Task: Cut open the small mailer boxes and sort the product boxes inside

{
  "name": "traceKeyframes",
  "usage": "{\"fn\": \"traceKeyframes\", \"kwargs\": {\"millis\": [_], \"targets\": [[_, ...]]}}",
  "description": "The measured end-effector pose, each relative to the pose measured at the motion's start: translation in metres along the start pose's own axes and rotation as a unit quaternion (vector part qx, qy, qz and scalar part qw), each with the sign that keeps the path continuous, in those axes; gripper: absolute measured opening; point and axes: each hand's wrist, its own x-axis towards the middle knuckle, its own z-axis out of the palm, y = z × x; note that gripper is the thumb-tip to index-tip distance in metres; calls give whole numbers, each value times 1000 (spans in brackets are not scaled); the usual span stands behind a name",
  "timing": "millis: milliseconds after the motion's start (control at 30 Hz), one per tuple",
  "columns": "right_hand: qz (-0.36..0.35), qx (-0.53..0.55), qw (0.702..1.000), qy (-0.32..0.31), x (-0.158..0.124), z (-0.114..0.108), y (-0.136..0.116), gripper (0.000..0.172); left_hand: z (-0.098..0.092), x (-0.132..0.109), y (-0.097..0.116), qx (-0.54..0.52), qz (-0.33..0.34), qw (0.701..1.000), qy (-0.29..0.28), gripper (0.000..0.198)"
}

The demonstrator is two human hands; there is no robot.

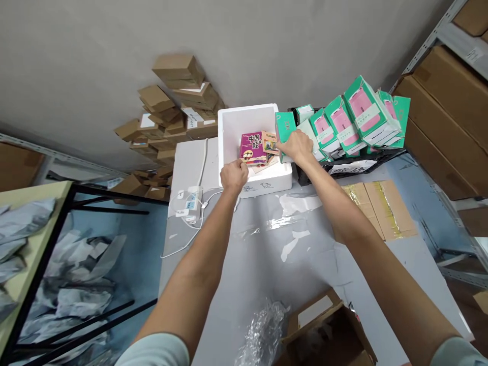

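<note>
Foam box (280,178), white and open-topped, just beyond the fingers of the left hand (233,175) and beside those of the right hand (297,146). From the head camera: left fingers curled together at the front rim, close to the lower edge of a purple book (252,150); apparently there to steady the box, though impossible to tell whether pinching rim or book. Right fingers bent close together over a green box (285,122) at the right rim, tips near a small booklet (269,143); no telling whether gripping green box, booklet or rim. Purple book face up between both sets of fingers, probably kept from sliding by the foam walls. Right of the right fingers, black crate (304,177) piled with green-and-pink cartons (368,109), several tilted, seemingly for want of room. Left of the left fingers, power strip (193,203) amid loose cables. Nearer than either hand, on the gray table (244,284), clear plastic wrap (263,330) beside an open brown carton (293,320).
</note>
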Motion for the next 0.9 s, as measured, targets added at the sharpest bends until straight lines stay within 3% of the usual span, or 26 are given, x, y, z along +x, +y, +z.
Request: {"fn": "traceKeyframes", "kwargs": {"millis": [100, 267, 433, 667, 800, 900], "targets": [[61, -14, 998, 0, -1, -4, -3, 63, 0, 0, 1, 4, -1, 1000, 6, 46], [77, -13, 997, 12, -9, -7, -7, 68, -1, 0, 1, 3, -6, 1000, 6, 45], [62, 1, 998, 29, -12, -11, -4, 74, -3, 0, 2, 5, -5, 1000, 4, 46], [36, 14, 996, 80, -1, -34, 22, 72, -1, 1, 1, 6, -8, 1000, 9, 45], [44, 10, 998, 38, 6, -21, 21, 81, 0, 1, 2, 8, -13, 1000, 7, 44], [26, 21, 999, 42, 6, 0, 10, 88, 0, 0, 1, 8, -12, 1000, 8, 45]]}}
